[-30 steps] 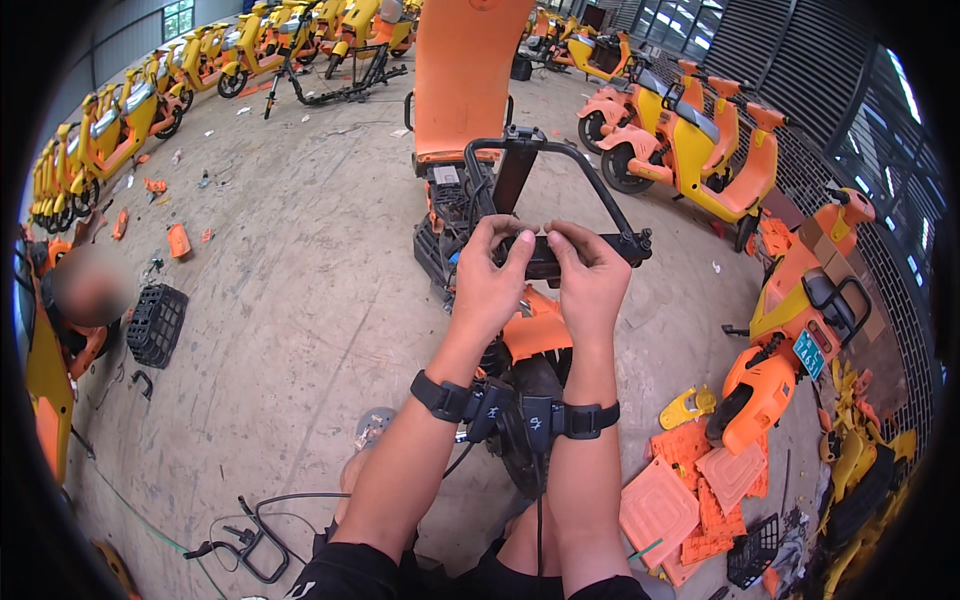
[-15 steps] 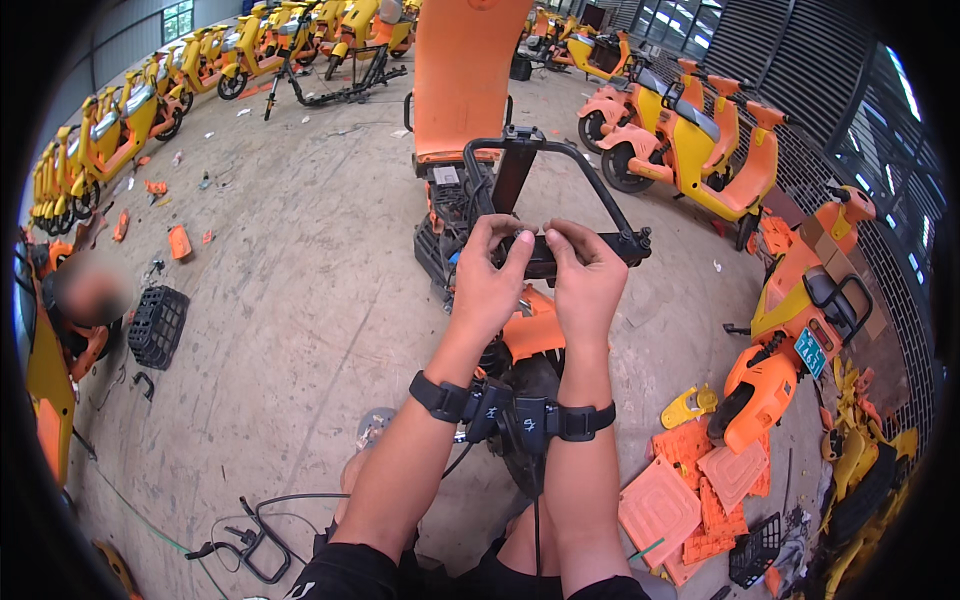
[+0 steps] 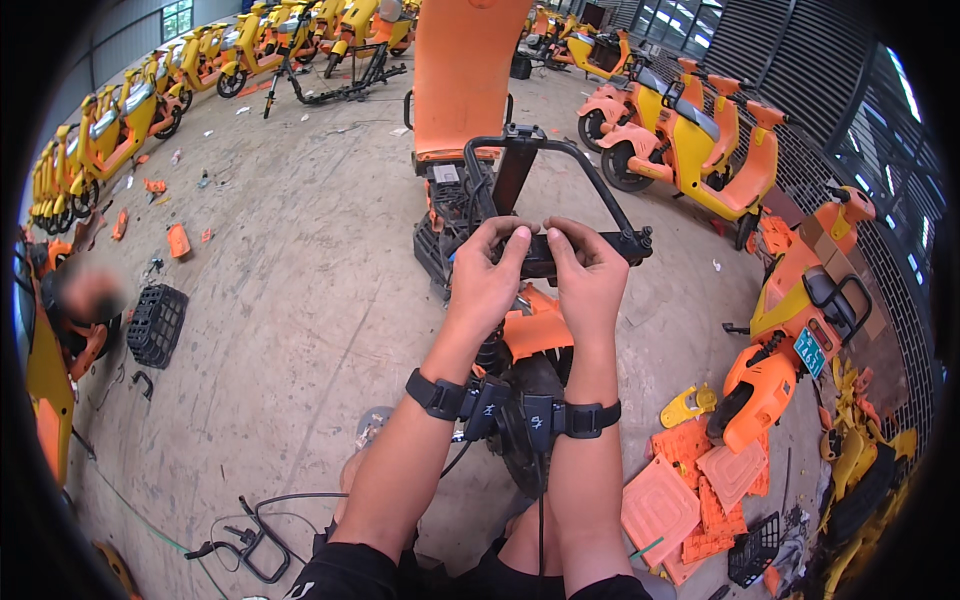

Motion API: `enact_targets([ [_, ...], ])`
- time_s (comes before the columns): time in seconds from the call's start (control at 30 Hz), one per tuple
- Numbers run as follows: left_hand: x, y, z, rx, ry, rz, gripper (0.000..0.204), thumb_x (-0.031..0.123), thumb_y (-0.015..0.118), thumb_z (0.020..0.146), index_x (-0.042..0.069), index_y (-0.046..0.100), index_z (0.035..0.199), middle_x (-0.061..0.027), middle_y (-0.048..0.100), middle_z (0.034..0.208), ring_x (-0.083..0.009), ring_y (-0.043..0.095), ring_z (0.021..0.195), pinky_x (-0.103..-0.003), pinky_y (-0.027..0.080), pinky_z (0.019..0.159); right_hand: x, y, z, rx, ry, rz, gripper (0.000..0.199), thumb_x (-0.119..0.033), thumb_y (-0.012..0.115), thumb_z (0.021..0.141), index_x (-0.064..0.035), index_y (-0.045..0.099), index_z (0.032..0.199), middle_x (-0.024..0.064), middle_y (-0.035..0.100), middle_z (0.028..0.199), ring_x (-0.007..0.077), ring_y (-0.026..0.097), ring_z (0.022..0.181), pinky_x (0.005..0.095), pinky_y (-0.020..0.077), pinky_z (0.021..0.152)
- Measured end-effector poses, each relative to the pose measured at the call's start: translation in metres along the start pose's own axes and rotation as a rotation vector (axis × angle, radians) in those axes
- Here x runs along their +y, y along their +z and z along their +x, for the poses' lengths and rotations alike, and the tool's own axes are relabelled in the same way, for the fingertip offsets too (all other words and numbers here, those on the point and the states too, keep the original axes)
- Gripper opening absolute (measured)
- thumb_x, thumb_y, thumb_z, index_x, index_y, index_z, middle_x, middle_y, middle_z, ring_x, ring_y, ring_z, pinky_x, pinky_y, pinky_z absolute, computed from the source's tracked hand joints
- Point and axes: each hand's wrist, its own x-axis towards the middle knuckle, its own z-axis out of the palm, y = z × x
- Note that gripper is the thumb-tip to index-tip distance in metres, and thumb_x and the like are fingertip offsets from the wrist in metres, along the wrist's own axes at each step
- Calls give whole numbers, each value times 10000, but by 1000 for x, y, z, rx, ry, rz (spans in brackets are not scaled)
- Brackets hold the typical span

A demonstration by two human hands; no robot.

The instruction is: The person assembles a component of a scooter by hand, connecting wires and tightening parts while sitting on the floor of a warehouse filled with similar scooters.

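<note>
My left hand [image 3: 487,270] and my right hand [image 3: 592,275] are side by side over the rear of a partly stripped scooter. Both have curled fingers with the thumb drawn in close to the forefinger. Whatever they pinch, if anything, is too small or hidden to make out. Just behind the fingertips runs a black crossbar [image 3: 539,262], partly covered by the hands; whether they touch it I cannot tell. It belongs to a black tubular rear frame [image 3: 598,178]. An orange body panel [image 3: 468,80] rises beyond, and an orange rear fender piece [image 3: 533,335] shows between my forearms.
Orange panels [image 3: 660,508] are piled at the lower right, near a tilted scooter [image 3: 765,395]. To the left lie a black basket [image 3: 157,325] and another person, low down beside a scooter. A black tube part with cables [image 3: 262,545] lies lower left. Rows of yellow scooters [image 3: 130,140] stand behind.
My left hand has shifted slightly, with its thumb nearer the forefinger. The wrists have spread a little apart. The scooter and surroundings look the same.
</note>
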Motion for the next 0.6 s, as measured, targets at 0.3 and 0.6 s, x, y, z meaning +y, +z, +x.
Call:
enact_targets([
  [0.3,-8,1,2,34,139,58,159,81,596,987,-12,566,1111,-117,692,1104,-145,629,1066,-286,482,948,3,0,0,7,-22,-61,195,-114,709,908,-20,754,1073,-23,600,642,28,433,531,219,356,492],
  [0.6,-8,0,3,37,111,19,177,109,602,977,-19,615,1099,-92,705,1057,-141,639,1006,-300,503,899,3,1,0,20,-29,-61,194,-122,707,901,-20,757,1057,-15,614,660,33,429,541,226,360,507],
])
